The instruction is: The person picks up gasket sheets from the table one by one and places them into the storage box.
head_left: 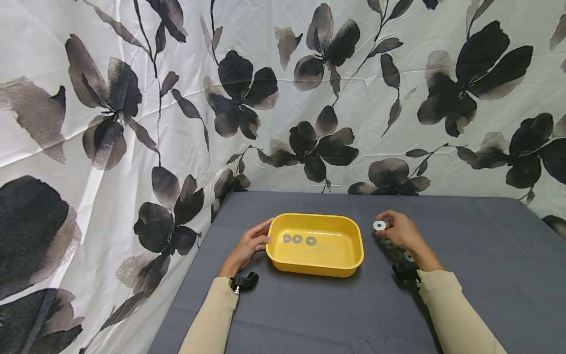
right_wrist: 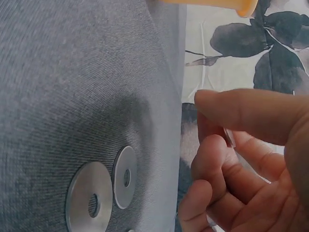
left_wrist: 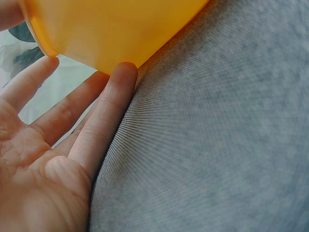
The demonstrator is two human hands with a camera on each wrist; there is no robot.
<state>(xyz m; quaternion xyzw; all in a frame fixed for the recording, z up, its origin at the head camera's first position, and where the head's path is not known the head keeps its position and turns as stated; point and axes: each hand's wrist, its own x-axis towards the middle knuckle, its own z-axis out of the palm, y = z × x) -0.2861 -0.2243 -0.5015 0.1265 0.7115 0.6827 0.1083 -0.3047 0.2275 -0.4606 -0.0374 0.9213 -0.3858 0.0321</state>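
Observation:
A yellow rectangular tray [head_left: 315, 268] sits on the grey cloth. My left hand [head_left: 249, 246] rests against its left end, the extended fingers [left_wrist: 99, 121] touching the outer wall and the thumb close to the rim. Three flat metal washers [head_left: 297, 239] lie in a row inside the tray, toward its left. Right of the tray, my right hand [head_left: 398, 231] pinches another washer [head_left: 379, 225] between thumb and fingers, above the cloth. Only an edge of it shows in the right wrist view. More loose washers [right_wrist: 91, 198] lie on the cloth beneath this hand, partly hidden by it in the head view.
The table [head_left: 327, 314] is covered in grey cloth. A white curtain [head_left: 274, 162] with dark flowers hangs behind it and along the left. Black wrist devices [head_left: 245, 281] are worn on both wrists, below beige sleeves [head_left: 212, 314].

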